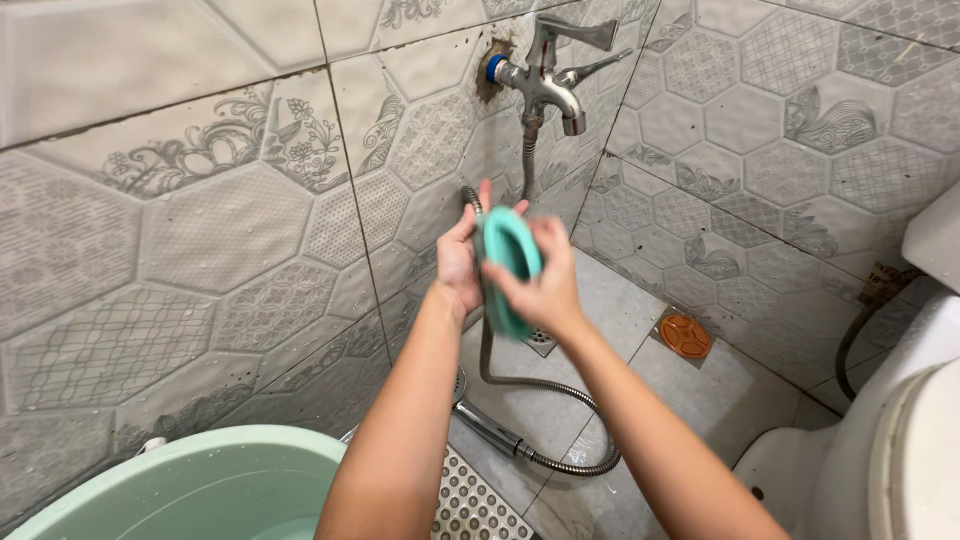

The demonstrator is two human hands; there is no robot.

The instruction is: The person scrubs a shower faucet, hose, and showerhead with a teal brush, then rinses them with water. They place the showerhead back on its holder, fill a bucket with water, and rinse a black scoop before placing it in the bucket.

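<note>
Both my hands are raised in front of the tiled wall and hold one teal oval object point(508, 262), soft-looking like a slipper or a sponge pad. My left hand point(460, 258) grips its left side with the fingers spread upward. My right hand point(545, 280) covers its right side with the fingers curled round the edge. Above them a metal tap point(545, 80) sticks out of the wall, and no water is seen running from it.
A metal shower hose point(540, 385) hangs from the tap and loops on the floor, ending in a hand shower point(490, 428). A pale green basin point(210, 480) stands at the lower left. A white toilet point(890, 440) fills the right. An orange floor drain cover point(686, 336) lies in the corner.
</note>
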